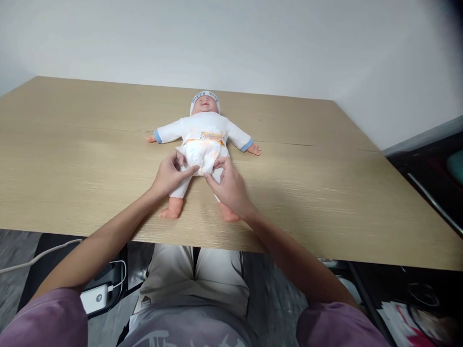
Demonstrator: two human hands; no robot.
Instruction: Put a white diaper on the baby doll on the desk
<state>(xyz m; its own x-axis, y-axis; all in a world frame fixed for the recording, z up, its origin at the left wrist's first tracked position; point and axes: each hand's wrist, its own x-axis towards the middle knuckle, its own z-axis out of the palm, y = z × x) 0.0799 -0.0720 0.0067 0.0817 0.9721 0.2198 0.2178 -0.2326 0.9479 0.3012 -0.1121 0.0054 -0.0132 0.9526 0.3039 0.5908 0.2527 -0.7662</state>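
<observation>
A baby doll [204, 126] in a white suit with blue cuffs and a white cap lies on its back on the wooden table [72, 159], arms spread. It wears a white diaper [201, 150] with an orange waistband. My left hand [170, 174] pinches the diaper's lower left edge at the doll's leg. My right hand [228, 185] pinches the lower right edge and covers the doll's other thigh. Both hands have fingers closed on the diaper fabric.
The table runs wide to both sides, its near edge just above my lap. Below the table at left lie a white charger block [94, 298] and cables. Dark furniture [427, 164] stands at the right, with clutter on the floor beneath.
</observation>
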